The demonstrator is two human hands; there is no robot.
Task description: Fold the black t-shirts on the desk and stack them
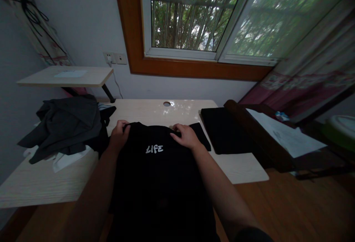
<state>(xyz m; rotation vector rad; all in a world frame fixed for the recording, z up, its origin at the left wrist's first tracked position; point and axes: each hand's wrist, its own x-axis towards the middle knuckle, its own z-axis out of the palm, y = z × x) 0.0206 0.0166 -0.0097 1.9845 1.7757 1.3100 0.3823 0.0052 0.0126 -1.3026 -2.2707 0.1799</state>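
A black T-shirt with white lettering lies over the front of the desk and hangs down toward me. My left hand pinches its far left edge, near the shoulder. On the far right side my right hand grips the cloth by the collar, thumb and fingers drawn together. A black sleeve spreads out on the desk just right of that hand. The shirt's lower part merges with dark clothing near my body, so I cannot see where it ends.
Left on the pale desk is a heap of clothes, grey, black and white. A flat black folded item lies at the right. Above the heap stands a raised shelf. A dark wooden piece with paper is farther right.
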